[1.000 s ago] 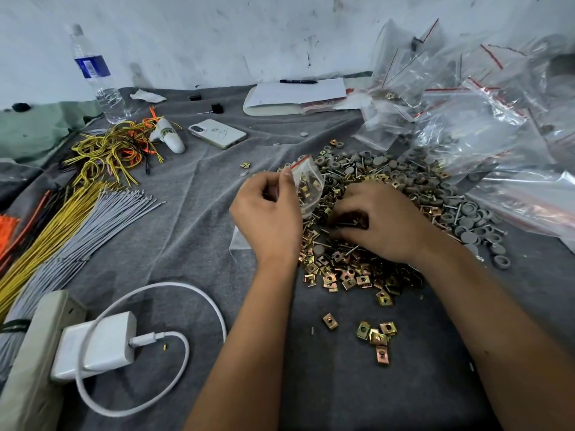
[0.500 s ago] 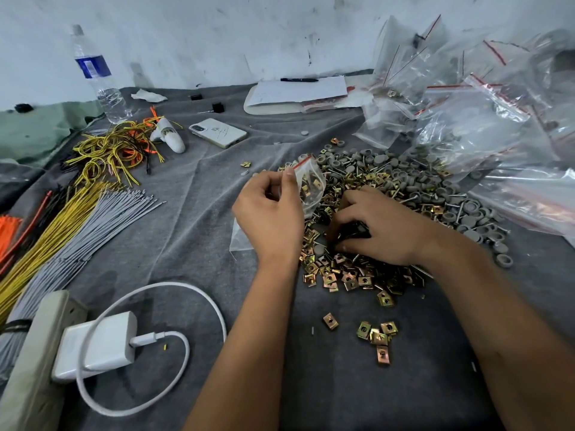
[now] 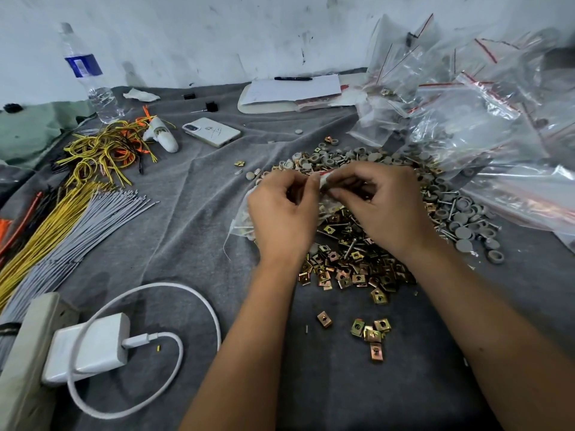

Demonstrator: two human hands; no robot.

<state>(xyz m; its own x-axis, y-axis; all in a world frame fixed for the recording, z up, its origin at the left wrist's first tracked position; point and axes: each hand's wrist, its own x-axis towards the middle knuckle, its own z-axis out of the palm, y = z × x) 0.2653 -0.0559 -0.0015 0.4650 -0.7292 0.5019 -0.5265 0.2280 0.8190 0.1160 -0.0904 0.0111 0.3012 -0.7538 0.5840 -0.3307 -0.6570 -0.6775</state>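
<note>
A small clear zip bag [image 3: 241, 217] with a red seal strip hangs between both hands above the grey cloth; metal clips and screws show inside it. My left hand [image 3: 281, 217] pinches the bag's top edge from the left. My right hand [image 3: 384, 206] pinches the same top edge from the right, fingertips close to the left hand's. Under and beyond the hands lies a pile of brass-coloured square clip nuts [image 3: 351, 269], screws and grey round caps [image 3: 466, 225]. Several loose clip nuts [image 3: 371, 332] lie nearer to me.
Filled and empty clear zip bags [image 3: 485, 129] heap up at the right. Yellow and grey wire bundles [image 3: 62, 222] lie at the left, a white charger [image 3: 90, 348] with its cable on a power strip at front left. A phone [image 3: 211, 132], water bottle [image 3: 90, 76] and notepad [image 3: 292, 91] sit further back.
My right hand left the pile of clips and rose to the bag's top edge. Both hands now pinch the bag's mouth, which was held by the left hand alone.
</note>
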